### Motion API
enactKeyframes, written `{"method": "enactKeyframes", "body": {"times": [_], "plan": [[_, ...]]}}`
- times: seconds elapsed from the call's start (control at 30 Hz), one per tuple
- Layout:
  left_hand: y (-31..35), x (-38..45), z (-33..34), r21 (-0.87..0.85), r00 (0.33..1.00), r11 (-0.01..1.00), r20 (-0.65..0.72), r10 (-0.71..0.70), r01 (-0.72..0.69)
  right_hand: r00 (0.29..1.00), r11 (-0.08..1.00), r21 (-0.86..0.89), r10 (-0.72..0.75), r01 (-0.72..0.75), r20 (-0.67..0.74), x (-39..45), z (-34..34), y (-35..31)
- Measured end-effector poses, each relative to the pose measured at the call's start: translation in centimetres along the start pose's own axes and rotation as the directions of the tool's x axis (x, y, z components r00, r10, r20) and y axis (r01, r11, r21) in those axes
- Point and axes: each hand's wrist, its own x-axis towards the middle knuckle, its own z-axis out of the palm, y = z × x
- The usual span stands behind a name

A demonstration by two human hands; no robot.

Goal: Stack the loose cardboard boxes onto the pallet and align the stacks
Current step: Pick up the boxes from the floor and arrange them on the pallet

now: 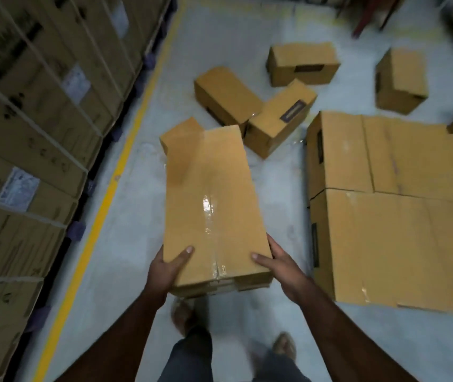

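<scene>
2 hands on 1 box: my left hand (166, 267) and right hand (280, 264) clamp the near end of the long cardboard box (211, 205) at centre frame, thumbs flat on its top and fingers curled underneath, because a load this long wants support from both sides to stay level. It hangs above the floor (137, 271), its far end pointing toward the upper part of the frame. Plain brown card, a glossy strip of clear tape down the middle seam, corners square. At the right of the frame sits the stack (390, 202), flat-topped and snug, with dark labels on the sides; I can't see the pallet under it. 4 loose boxes (226, 93) lie scattered at upper centre and upper right, tipped at odd angles. I judge this one goes onto that stack next.
</scene>
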Motion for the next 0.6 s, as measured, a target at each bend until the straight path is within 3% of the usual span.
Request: {"method": "enactKeyframes", "body": {"times": [0.13,0.23,0.43,0.6], "plan": [[1.3,-4.8,7.3,0.009,0.991,0.994,0.089,0.104,-0.105,0.995,0.995,0.026,0.097,-0.096,-0.009,-6.4,-8.5,1.1],[1.3,-8.9,13.7,0.017,0.969,0.99,0.209,0.133,-0.139,0.998,0.997,0.027,0.068,-0.068,0.0,-11.2,-15.6,2.6],[2.1,-15.6,25.7,0.051,0.843,0.994,0.536,0.056,-0.098,0.996,0.99,0.14,-0.018,0.03,-0.088,-18.6,-29.0,5.0],[4.2,-17.1,32.4,0.119,0.832,0.991,0.555,-0.021,-0.055,0.997,0.98,0.186,-0.058,0.068,-0.058,-19.1,-36.3,4.7]]}}
